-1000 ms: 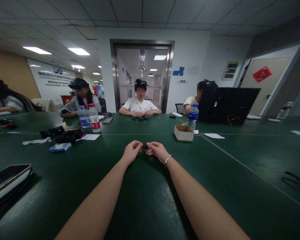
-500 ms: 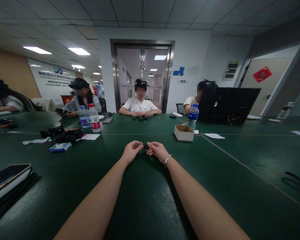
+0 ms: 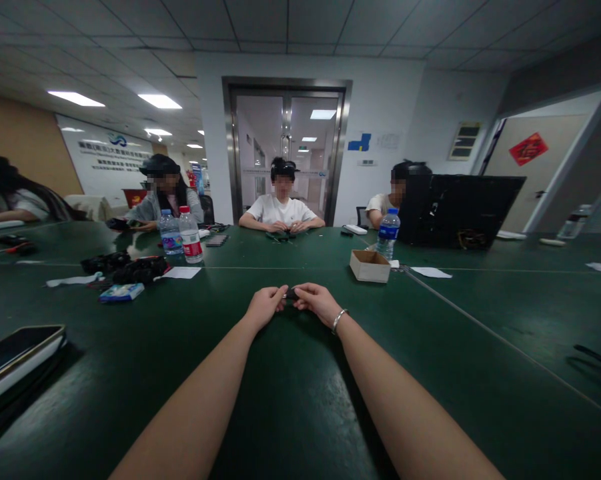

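A small dark object [image 3: 291,293] is held between my two hands, just above the green table [image 3: 290,387]. Its kind is too small to make out; a lighter, metal-looking bit shows at its left end. My left hand [image 3: 267,305] is closed, with thumb and fingertips pinching that left end. The right end sits in the pinch of my right hand [image 3: 318,301], which wears a silver bracelet [image 3: 339,321] at the wrist. My fingers hide much of the object.
An open cardboard box [image 3: 369,267] stands ahead to the right, beside a blue-labelled bottle [image 3: 389,233]. Left of my hands are a red-capped bottle [image 3: 190,237], black gear [image 3: 135,270] and a small blue packet [image 3: 121,293]. A phone [image 3: 20,357] lies near left. Several people sit across the table.
My left fingers have moved slightly right and closed in on the dark object's left end. My right hand has hardly moved and keeps its pinch.
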The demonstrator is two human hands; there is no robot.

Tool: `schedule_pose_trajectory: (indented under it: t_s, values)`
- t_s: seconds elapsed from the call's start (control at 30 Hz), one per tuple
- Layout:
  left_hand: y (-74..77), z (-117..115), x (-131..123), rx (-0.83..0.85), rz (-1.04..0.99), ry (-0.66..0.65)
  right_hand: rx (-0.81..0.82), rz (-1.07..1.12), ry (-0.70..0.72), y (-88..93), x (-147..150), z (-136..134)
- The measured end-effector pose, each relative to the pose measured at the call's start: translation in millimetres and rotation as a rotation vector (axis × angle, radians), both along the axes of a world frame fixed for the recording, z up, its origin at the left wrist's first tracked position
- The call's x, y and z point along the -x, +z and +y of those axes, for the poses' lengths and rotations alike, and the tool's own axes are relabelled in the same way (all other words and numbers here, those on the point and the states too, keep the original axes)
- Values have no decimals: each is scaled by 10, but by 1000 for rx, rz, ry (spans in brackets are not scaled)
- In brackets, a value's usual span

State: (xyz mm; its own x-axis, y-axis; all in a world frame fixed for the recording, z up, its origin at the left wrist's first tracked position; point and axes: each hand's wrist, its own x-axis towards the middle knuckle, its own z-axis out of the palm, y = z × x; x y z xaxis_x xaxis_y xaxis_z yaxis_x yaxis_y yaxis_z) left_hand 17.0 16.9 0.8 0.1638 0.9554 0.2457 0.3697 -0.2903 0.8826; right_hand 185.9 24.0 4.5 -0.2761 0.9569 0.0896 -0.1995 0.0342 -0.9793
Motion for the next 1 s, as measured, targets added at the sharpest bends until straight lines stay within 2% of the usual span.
schedule_pose_trajectory:
  t_s: [0.13,0.3,0.43,0.6,0.77,1.0]
  values:
    - [-33,25,19,-27,-17,3,1,7,-31,-8,3,12]
    - [-38,31,33,-85,-170,-42,9,-11,-47,-21,4,26]
    - [-20,17,4,-38,-215,-73,17,-7,-62,-20,15,33]
    - [-19,21,-17,63,-162,22,38,-3,-99,-26,34,50]
    - [-23,25,26,15,-8,54,25,-9,-70,-50,22,57]
    - [53,-34,23,12,151,109,-18,24,-17,-38,-2,21]
